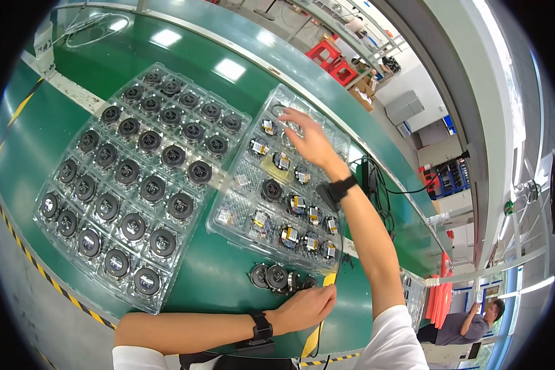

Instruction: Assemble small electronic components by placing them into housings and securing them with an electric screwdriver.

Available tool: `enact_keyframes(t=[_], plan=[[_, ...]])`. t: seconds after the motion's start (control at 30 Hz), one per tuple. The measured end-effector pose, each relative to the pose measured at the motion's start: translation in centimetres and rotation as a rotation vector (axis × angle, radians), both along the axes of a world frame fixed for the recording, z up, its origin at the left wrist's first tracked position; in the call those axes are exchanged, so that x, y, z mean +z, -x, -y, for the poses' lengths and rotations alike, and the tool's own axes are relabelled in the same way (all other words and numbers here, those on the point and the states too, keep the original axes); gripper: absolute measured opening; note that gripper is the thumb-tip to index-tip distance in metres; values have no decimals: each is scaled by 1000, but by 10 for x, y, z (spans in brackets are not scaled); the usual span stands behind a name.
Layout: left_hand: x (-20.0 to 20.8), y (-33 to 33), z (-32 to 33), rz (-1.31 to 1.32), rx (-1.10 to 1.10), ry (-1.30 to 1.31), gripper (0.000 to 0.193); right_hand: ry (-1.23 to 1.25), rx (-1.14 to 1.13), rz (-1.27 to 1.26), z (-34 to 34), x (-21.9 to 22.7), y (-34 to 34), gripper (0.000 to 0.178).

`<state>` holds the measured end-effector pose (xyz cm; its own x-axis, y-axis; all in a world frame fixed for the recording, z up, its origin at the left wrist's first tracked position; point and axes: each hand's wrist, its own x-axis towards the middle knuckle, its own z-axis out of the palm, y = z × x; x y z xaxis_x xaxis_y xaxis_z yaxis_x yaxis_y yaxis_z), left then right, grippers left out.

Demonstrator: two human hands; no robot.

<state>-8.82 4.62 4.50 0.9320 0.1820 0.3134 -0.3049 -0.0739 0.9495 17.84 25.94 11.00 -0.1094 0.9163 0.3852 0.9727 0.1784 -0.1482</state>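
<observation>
My right hand (311, 139) reaches over the far part of the right clear plastic tray (243, 231), its fingers apart and slightly bent. Close to its fingertips lies a small round unit (269, 127) with a pale label. Several more such units and one plain black round part (271, 190) sit in this tray's pockets. My left hand (302, 310) is near the front of the table with its fingers curled closed; anything inside them is hidden. Just beyond it, a cluster of black round parts (277, 275) lies on the green table, near the tray's front edge.
To the left, another clear tray (157, 302) holds rows of black round parts. Black cables and a dark box (369, 179) lie right of the right tray. Yellow-black tape (49, 277) follows the left edge. A person (465, 324) is at the far right.
</observation>
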Motion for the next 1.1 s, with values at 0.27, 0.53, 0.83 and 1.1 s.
enact_keyframes(t=[0.27,0.53,0.83,1.1], plan=[[-6,-6,-2,71,-12,-19,12,442,-318,-159,258,67,20,27],[5,-15,0,21,-71,-142,9,603,-1176,-38,551,28,8,26],[9,-10,0,-67,-113,-187,9,281,-1302,-125,607,-2,49,41],[-4,-9,0,13,-67,-180,10,356,-1062,-309,600,-3,60,46]])
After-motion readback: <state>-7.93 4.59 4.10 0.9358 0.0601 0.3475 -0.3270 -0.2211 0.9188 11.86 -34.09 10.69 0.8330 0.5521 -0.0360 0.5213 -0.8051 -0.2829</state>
